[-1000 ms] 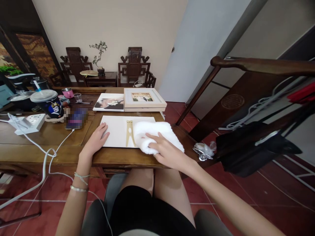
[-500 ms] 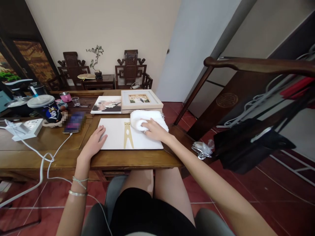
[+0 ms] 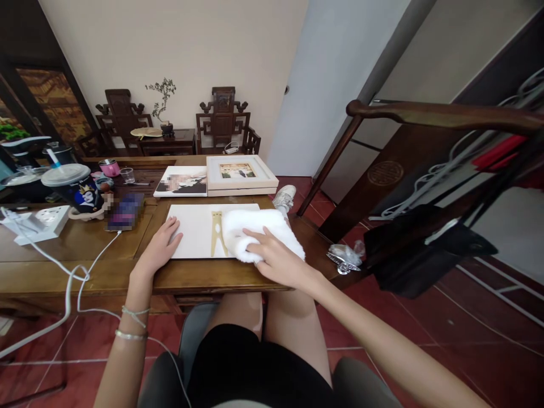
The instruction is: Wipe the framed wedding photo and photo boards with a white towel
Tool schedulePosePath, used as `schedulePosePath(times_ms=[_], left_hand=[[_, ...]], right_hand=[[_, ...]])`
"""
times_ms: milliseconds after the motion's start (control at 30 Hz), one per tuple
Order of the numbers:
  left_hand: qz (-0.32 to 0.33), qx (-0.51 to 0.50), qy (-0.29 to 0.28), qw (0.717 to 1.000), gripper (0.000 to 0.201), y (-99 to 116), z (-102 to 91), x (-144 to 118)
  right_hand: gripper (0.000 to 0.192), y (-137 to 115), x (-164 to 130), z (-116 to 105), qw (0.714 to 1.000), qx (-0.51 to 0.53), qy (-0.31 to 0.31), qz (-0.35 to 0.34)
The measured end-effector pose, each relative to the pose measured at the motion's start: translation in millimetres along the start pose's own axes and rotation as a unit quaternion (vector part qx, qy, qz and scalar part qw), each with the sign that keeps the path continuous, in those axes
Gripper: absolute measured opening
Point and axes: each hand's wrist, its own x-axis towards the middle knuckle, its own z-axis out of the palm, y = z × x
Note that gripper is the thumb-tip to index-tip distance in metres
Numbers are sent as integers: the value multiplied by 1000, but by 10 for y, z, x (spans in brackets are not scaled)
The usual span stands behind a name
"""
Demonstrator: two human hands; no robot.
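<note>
A flat white board (image 3: 191, 229) lies on the wooden table, with a tan, long-legged piece shaped like a bear (image 3: 216, 219) near its middle. My left hand (image 3: 164, 243) rests at the board's left edge, palm down with its fingers stretched out. In my right hand (image 3: 280, 260) is a fluffy white cloth (image 3: 272, 221), bunched under the fingers and pressed over the board's right part. The cloth touches or borders the tan piece and hides the board's right edge.
Behind the board lie a photo panel (image 3: 181, 181) and a framed picture (image 3: 240, 170). To the left are a phone (image 3: 127, 211), a drink cup (image 3: 80, 190) and a white power strip (image 3: 42, 224) with cables. A clear plastic bundle (image 3: 345, 256) sits at the right.
My right hand has drawn the cloth toward me and slightly right, down to the board's near edge. A white shoe now shows beyond the table. My left hand stays on the board.
</note>
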Motion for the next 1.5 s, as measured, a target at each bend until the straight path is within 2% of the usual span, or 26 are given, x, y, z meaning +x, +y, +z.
schedulePosePath(times_ms=[67,133,333,433,500,600,700,767,833,933,1033,1100,1200,1400,1500], left_hand=[[0,1,1,1000,55,-6,2,0],[0,-1,3,1000,55,-17,3,-1],[5,-1,5,1000,57,-62,-6,-3],[6,2,8,1000,58,-72,-17,-2],[6,4,8,1000,58,-75,-20,-1],[8,7,10,1000,58,-83,-15,3],[9,8,12,1000,58,-93,-6,6],[9,8,12,1000,59,-94,-4,7],[8,7,11,1000,61,-93,-5,5],[7,5,10,1000,62,-91,-10,4],[6,3,12,1000,61,-88,-18,3],[7,3,14,1000,59,-83,-24,2],[7,4,13,1000,58,-65,-35,-3],[9,7,12,1000,58,-40,-34,-10],[5,7,12,1000,59,-36,-32,-10]], right_hand=[[34,-52,-85,-32,1000,15,-12,-13],[35,5,-63,-37,999,23,-15,-20],[37,521,406,54,1000,10,12,2],[36,624,553,77,999,-2,31,23],[35,563,528,69,999,-5,32,34],[35,350,332,33,999,2,22,38],[38,173,97,-7,1000,18,5,11],[40,162,16,-20,1000,24,-2,-5],[40,253,36,-14,1000,28,-4,-14],[40,501,230,20,1000,22,6,-12],[38,711,470,49,1000,5,25,18],[37,752,550,55,999,1,31,36],[37,636,460,47,999,-1,22,38],[38,166,-68,-30,1000,21,-3,-7],[38,99,-143,-64,999,38,-17,-27]])
